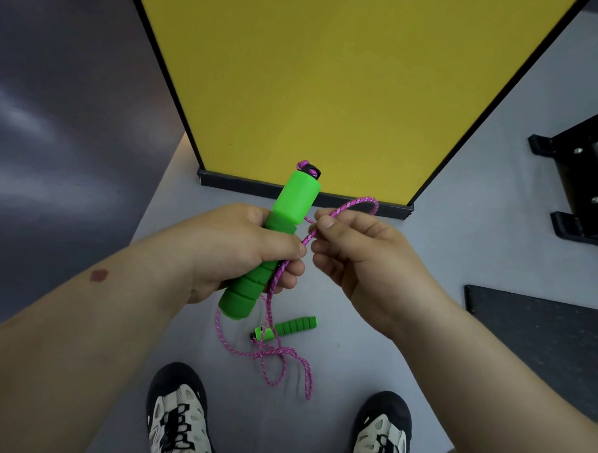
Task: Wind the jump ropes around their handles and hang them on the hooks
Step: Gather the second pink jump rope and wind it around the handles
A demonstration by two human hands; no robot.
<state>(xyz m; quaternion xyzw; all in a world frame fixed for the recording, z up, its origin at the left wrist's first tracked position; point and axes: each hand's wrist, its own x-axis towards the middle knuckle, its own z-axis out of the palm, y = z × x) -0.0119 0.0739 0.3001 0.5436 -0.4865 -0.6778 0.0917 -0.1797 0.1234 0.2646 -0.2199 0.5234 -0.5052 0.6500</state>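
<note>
My left hand [252, 251] grips a green jump-rope handle [284, 225] around its ribbed foam middle, the handle tilted up and away with a black cap and a pink knot at its top. My right hand [351, 259] pinches the pink speckled rope [346, 209] just right of the handle, with a small loop arching above the fingers. The rope runs down past my left fingers and lies in loose loops on the floor. The second green handle [286, 328] lies on the floor below my hands.
A yellow panel [331, 73] with a black base stands straight ahead. A black metal frame foot [580, 190] is at the right and a dark mat [539, 343] lies on the grey floor. My two shoes [176, 419] stand at the bottom.
</note>
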